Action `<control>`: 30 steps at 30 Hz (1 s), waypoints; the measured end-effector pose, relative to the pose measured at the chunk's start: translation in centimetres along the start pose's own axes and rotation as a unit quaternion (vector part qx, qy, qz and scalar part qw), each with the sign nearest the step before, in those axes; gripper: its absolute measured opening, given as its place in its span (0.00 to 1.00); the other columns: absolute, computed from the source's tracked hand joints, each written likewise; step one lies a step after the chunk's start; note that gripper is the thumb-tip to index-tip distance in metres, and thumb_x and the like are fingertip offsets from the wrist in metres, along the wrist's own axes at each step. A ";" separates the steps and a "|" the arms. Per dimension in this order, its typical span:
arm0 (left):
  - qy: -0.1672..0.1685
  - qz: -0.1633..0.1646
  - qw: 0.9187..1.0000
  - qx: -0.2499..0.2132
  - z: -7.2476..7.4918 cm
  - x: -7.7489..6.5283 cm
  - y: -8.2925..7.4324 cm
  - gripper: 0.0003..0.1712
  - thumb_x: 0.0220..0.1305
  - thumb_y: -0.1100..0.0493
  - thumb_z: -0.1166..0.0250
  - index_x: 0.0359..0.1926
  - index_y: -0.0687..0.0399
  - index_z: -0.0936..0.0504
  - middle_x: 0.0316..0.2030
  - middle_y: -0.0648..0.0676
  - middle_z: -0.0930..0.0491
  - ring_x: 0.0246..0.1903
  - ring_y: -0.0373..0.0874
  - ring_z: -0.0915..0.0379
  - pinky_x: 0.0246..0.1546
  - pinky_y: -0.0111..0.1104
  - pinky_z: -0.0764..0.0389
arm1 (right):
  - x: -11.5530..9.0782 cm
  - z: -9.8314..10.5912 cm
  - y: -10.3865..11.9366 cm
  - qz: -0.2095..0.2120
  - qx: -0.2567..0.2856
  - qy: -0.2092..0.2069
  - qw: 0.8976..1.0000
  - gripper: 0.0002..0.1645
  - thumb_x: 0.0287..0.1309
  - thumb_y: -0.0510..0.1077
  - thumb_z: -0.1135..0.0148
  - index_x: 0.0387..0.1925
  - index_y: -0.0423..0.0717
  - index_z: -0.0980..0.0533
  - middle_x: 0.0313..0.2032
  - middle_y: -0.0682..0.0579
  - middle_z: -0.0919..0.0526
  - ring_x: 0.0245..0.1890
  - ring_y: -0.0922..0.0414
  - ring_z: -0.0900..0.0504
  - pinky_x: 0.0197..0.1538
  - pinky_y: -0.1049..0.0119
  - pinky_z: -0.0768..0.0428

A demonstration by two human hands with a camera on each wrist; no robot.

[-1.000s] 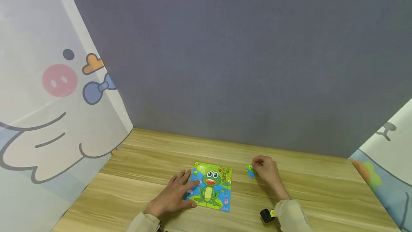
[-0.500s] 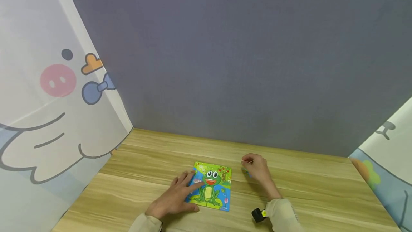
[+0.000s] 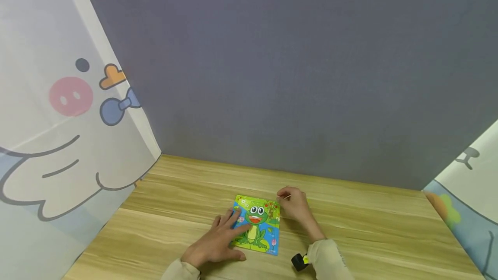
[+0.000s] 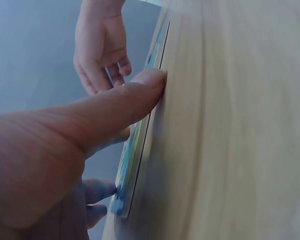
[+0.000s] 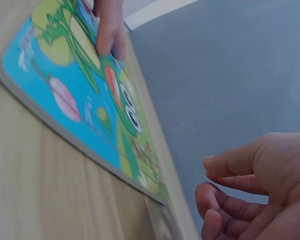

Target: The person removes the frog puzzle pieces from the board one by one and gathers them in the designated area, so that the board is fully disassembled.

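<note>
Right hand (image 3: 295,205): has shifted left to beside the upper-right corner of my frog puzzle (image 3: 260,231); fingers curled, thumb near index, any hold unclear.
Puzzle piece: green-and-blue one showed at those fingers a second ago, out of sight now (pinched edge-on or behind my hand, can't tell).
Meaning: my work seems to have come over to that corner.
Left hand (image 3: 219,241): fingers spread over the puzzle's left side, gripping nothing.
Frog puzzle: flat on the wood tabletop (image 3: 373,232); left part covered by my fingers.
Sleeves: cut off at bottom.
</note>
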State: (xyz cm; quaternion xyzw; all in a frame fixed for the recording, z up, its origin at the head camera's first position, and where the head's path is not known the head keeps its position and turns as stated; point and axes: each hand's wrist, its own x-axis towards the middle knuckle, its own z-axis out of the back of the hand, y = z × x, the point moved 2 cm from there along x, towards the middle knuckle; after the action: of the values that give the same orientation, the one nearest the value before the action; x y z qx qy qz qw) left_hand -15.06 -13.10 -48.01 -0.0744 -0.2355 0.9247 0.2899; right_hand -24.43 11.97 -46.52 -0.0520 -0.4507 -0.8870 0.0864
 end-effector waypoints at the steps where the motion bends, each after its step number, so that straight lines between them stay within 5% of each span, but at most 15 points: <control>1: 0.000 -0.001 1.000 0.003 -0.1 0.1 0.0 0.43 0.58 0.38 0.30 0.72 0.40 0.32 0.78 0.69 0.52 0.77 0.73 0.59 0.67 0.74 0.47 | 0.0 -0.2 0.1 0.005 0.001 0.002 1.000 0.05 0.57 0.34 0.33 0.36 0.39 0.15 0.32 0.49 0.13 0.33 0.58 0.17 0.38 0.64 0.18; 13: 0.008 0.007 1.000 0.006 -0.5 0.5 -0.3 0.44 0.57 0.37 0.30 0.73 0.40 0.33 0.78 0.68 0.52 0.78 0.71 0.60 0.67 0.73 0.47 | -0.3 -3.0 1.0 0.037 0.012 0.066 0.997 0.07 0.58 0.35 0.33 0.40 0.39 0.16 0.34 0.48 0.14 0.34 0.59 0.18 0.35 0.69 0.19; 23: 0.008 0.006 1.000 0.018 -0.5 0.7 -0.5 0.44 0.57 0.36 0.30 0.72 0.40 0.32 0.78 0.68 0.50 0.77 0.71 0.56 0.66 0.74 0.47 | -0.7 -4.4 2.1 0.141 0.013 0.088 0.986 0.08 0.58 0.33 0.36 0.39 0.33 0.18 0.34 0.44 0.13 0.31 0.62 0.19 0.33 0.69 0.20; 30: 0.009 0.010 0.999 0.040 -0.5 0.7 -0.5 0.45 0.57 0.34 0.32 0.73 0.39 0.33 0.78 0.67 0.50 0.77 0.69 0.55 0.67 0.73 0.46 | -0.8 -5.5 2.3 0.118 -0.015 0.122 0.985 0.08 0.60 0.36 0.35 0.41 0.39 0.16 0.38 0.45 0.14 0.32 0.63 0.21 0.34 0.72 0.22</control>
State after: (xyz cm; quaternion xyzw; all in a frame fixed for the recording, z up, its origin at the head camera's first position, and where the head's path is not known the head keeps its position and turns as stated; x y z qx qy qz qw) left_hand -15.24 -12.16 -48.27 -0.0736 -0.1953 0.9353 0.2857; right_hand -23.24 6.26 -48.06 0.0025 -0.4140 -0.8769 0.2440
